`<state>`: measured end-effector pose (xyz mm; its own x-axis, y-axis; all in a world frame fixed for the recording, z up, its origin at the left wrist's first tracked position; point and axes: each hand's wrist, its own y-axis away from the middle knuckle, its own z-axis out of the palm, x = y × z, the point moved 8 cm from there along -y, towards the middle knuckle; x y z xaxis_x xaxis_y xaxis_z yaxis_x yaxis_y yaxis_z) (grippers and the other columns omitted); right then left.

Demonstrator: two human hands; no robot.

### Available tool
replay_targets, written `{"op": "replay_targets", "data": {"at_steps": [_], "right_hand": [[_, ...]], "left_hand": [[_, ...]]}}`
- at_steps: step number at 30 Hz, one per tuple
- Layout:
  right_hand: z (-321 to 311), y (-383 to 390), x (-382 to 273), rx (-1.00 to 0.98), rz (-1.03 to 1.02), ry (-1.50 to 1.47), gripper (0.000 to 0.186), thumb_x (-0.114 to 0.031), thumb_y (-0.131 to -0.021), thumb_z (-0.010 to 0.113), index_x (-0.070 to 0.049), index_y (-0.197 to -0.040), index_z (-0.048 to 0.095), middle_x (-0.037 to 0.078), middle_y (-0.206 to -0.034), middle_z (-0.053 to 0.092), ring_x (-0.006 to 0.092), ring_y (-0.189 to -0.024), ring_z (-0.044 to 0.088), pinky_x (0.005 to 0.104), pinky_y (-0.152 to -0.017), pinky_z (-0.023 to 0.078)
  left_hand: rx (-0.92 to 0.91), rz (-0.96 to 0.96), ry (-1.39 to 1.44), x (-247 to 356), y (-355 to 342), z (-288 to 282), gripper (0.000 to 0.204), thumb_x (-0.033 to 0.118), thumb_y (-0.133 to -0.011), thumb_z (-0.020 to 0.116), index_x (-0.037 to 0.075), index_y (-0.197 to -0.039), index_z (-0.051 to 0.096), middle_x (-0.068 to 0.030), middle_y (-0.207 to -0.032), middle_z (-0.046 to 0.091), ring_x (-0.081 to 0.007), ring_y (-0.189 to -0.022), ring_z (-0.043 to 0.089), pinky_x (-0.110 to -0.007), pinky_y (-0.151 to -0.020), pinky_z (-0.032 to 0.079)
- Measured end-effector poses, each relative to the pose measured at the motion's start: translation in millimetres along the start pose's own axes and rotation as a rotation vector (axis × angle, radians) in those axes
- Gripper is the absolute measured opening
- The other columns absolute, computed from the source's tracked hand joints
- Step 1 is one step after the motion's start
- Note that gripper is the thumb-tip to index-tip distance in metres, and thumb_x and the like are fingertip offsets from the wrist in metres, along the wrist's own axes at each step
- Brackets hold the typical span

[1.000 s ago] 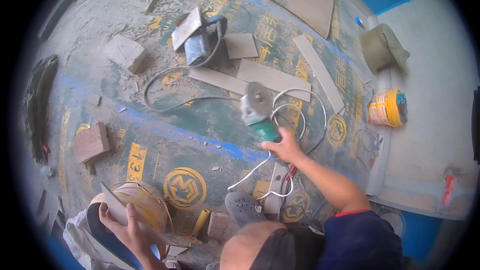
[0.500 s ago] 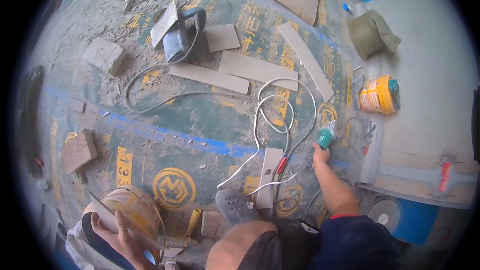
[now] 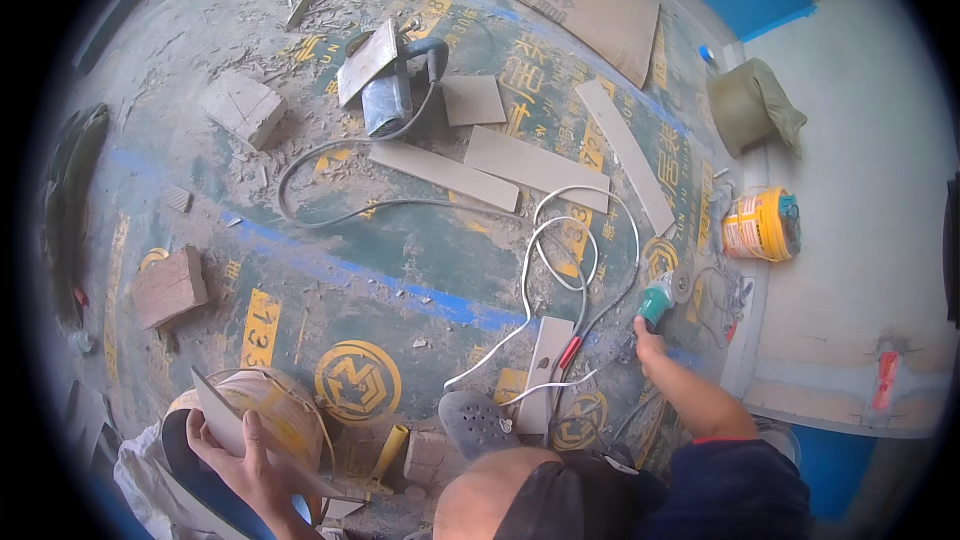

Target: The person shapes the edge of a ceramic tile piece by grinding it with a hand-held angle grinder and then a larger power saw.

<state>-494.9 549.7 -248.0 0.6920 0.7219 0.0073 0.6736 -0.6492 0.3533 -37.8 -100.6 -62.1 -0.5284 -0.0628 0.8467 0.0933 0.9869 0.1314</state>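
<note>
At the lower left, my left hand (image 3: 245,465) grips a thin grey tile piece (image 3: 219,412), thumb on one face and fingers around the edge. The tile is tilted and overlaps a yellow and white bucket (image 3: 285,402) from this angle. Out to the right, my right hand (image 3: 648,342) is wrapped around a green angle grinder (image 3: 654,304), its disc pointing away from me. Below it, a cord with a red section (image 3: 570,351) crosses a narrow tile strip (image 3: 545,365) lying beside my grey clog (image 3: 480,425).
Several cut tile strips (image 3: 535,168) lie on the dusty, printed floor covering. Beyond them stands a grey machine (image 3: 386,105) with a plate on it. Loops of white cable (image 3: 527,280) cross the middle. A yellow bucket (image 3: 755,225) and brown bag (image 3: 745,110) are right; a brick (image 3: 170,288) is left.
The whole view has shifted slightly, so things appear lower and further right. Both hands keep hold of the tile piece and the angle grinder.
</note>
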Motion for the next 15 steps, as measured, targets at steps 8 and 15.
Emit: {"op": "replay_targets", "data": {"at_steps": [8, 15], "right_hand": [[-4, 102, -270, -0.432, -0.814, -0.666, 0.02, -0.027, -0.098, 0.069, -0.007, -0.092, 0.064, 0.0, -0.074, 0.059, 0.0091, -0.063, 0.053, 0.0273, -0.057, 0.043], [106, 163, -604, -1.192, -0.711, -0.596, 0.076, -0.072, -0.093, 0.059, 0.0, -0.115, 0.061, 0.015, -0.087, 0.068, 0.0249, -0.076, 0.065, 0.0382, -0.071, 0.054]], "left_hand": [[0.01, 0.037, 0.083, 14, 5, 8, 0.075, 0.011, -0.088, 0.077, 0.0, -0.149, 0.035, -0.0164, -0.139, 0.048, -0.0263, -0.127, 0.049, -0.038, -0.113, 0.035], [0.009, -0.159, 0.018, -20, 1, -4, 0.033, 0.026, -0.104, 0.061, -0.001, -0.123, 0.061, -0.007, -0.101, 0.064, -0.0174, -0.086, 0.061, -0.035, -0.082, 0.052]]}}
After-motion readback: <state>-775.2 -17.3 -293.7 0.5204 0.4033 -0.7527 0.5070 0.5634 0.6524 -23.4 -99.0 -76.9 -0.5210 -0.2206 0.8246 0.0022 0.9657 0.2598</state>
